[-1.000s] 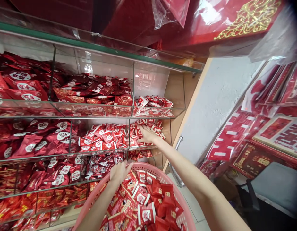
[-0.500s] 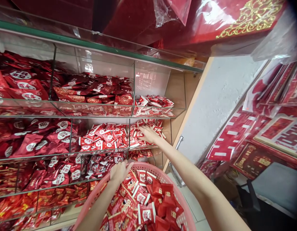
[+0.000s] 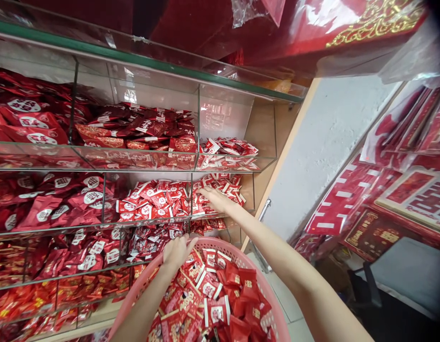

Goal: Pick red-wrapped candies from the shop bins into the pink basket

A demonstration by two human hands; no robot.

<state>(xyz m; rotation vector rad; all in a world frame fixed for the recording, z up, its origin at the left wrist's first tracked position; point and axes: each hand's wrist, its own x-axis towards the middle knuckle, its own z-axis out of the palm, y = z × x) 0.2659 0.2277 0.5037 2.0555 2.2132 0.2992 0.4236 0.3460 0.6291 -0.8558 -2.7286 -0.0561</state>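
Observation:
My left hand [image 3: 176, 252] is closed over the far rim of a pink plastic basket [image 3: 273, 290]. Inside the basket lie many small wrapped candies [image 3: 217, 311], red with white or gold print. My right hand [image 3: 215, 199] reaches into the rightmost compartment of a glass-divided shelf, palm down. Its fingers stretch out over the red-and-white candy packets [image 3: 234, 195] there, touching the top ones; the fingertips are partly hidden among them. To the left, behind a glass divider, is another heap of red-and-white packets [image 3: 161, 198].
Glass shelves [image 3: 145, 223] with thin dividers hold more red packets on several levels. A thick glass edge [image 3: 148, 61] runs above my hands. On the right are a white wall [image 3: 305, 156], hanging red packaging [image 3: 343, 202] and a dark chair [image 3: 377, 289]. A metal handle [image 3: 264, 209] stands near my right forearm.
My right hand has shifted slightly left over the packets in the same compartment. The left hand stays on the basket rim. The view has tilted a little.

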